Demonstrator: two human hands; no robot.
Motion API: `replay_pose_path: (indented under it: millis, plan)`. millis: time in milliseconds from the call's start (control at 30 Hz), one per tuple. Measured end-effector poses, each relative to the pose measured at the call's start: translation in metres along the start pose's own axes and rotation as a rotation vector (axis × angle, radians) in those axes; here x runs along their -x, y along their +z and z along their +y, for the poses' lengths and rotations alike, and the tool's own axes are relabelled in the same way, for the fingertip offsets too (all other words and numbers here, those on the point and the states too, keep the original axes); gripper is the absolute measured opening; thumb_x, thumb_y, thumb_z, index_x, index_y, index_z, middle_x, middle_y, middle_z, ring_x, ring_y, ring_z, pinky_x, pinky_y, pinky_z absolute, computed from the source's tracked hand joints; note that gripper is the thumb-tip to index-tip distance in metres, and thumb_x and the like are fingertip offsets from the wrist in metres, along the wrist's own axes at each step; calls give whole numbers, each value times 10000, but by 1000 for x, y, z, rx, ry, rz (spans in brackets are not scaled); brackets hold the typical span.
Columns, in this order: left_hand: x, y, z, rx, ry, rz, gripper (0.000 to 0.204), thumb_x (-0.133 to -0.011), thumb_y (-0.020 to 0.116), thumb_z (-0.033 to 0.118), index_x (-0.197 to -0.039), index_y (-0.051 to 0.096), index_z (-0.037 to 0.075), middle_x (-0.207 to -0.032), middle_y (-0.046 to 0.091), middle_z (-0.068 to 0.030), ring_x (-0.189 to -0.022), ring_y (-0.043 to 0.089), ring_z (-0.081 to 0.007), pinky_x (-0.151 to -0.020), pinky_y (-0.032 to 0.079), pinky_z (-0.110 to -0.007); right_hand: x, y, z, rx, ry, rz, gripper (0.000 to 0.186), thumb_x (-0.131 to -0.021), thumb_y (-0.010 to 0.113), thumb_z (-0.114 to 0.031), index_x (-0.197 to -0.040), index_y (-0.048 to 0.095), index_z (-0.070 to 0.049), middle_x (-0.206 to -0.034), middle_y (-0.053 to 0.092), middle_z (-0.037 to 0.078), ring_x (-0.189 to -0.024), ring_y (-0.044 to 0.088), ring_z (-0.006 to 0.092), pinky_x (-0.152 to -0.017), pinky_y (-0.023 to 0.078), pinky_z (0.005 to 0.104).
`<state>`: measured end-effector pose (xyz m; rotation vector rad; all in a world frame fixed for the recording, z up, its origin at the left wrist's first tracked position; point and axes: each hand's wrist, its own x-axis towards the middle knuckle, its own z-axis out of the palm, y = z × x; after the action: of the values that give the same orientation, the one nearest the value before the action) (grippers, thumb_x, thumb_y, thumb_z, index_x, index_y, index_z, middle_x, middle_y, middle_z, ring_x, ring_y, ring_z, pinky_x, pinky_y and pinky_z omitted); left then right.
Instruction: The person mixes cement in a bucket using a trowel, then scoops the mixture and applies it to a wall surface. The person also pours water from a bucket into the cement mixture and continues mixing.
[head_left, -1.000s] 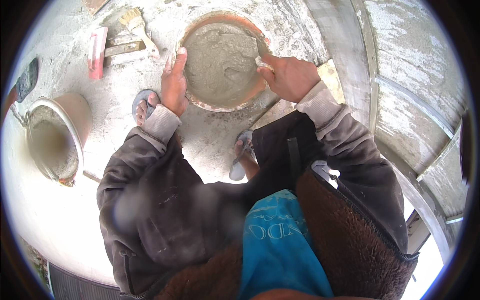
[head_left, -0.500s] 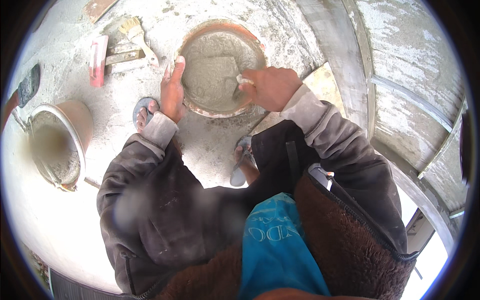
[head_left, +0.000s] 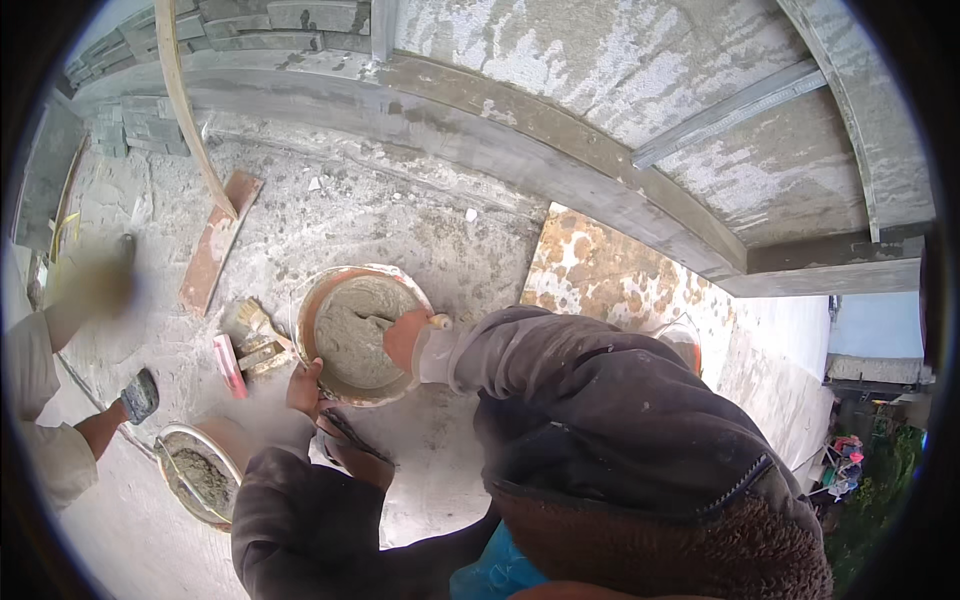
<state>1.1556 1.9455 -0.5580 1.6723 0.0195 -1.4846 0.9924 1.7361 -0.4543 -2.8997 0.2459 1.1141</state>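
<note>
A round terracotta-coloured tub (head_left: 308, 300) stands on the floor in front of me, with wet grey mortar (head_left: 350, 345) inside. My right hand (head_left: 404, 338) is closed round the pale handle of a trowel (head_left: 375, 321) over the tub's right side. The trowel's blade is partly sunk in the mortar. At the tub's near left rim, my left hand (head_left: 303, 388) grips the edge, thumb on top and the other fingers partly hidden. Just left of the tub lie a paintbrush (head_left: 256, 318) and a red block-shaped tool (head_left: 229, 367) beside wooden pieces.
Another bucket (head_left: 232, 452) of mortar stands at lower left, near another person's sandalled foot (head_left: 140, 396). A reddish plank (head_left: 215, 255) and a long wooden stick (head_left: 183, 110) lie farther off. A stained board (head_left: 600, 270) rests right of the tub, below a low wall (head_left: 480, 130).
The view has swung, bringing more wall and floor in. My right hand has moved inward over the tub with the trowel. My left hand has shifted to the near rim.
</note>
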Motion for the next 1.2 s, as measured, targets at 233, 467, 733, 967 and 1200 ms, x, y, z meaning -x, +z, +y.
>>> replay_pose_path:
  millis: [233, 467, 733, 967, 1200]
  plan:
    - [34, 47, -36, 443, -38, 383, 531, -971, 535, 315, -1393, 405, 20, -1259, 552, -250, -1005, 643, -428, -685, 620, -566, 27, -66, 37, -125, -142, 185, 149, -808, 651, -175, -848, 769, -93, -878, 749, 86, -840, 729, 244, -635, 577, 422]
    - [28, 55, -57, 605, 35, 159, 593, -940, 588, 310, -1416, 368, 33, -1316, 515, -259, -1055, 628, -461, -729, 603, -615, 29, -34, 15, -9, -138, 116, 228, -844, 629, -203, -992, 765, -94, -971, 750, 82, -916, 723, 269, -757, 577, 412]
    - [-8, 94, -42, 568, -177, 362, 617, -763, 693, 118, -1320, 461, -14, -1228, 553, -214, -924, 646, -400, -628, 619, -504, 31, -14, -3, 148, -49, 70, 189, -877, 593, -217, -979, 707, -107, -799, 725, 90, -815, 726, 278, -686, 561, 432]
    - [28, 118, -42, 622, -123, 435, 632, -692, 594, 59, -1298, 440, -27, -1153, 517, -217, -913, 619, -411, -605, 597, -502, 41, -57, 15, 211, 172, 103, 194, -914, 574, -188, -995, 744, -140, -930, 744, 40, -880, 728, 242, -750, 565, 387]
    - [28, 117, -49, 584, 109, 496, 305, -721, 582, 87, -1006, 569, -18, -746, 566, -118, -614, 570, -232, -500, 470, -371, 84, -75, 17, 166, 100, 247, 215, -937, 544, -204, -1063, 705, -136, -848, 713, 64, -774, 720, 253, -640, 555, 383]
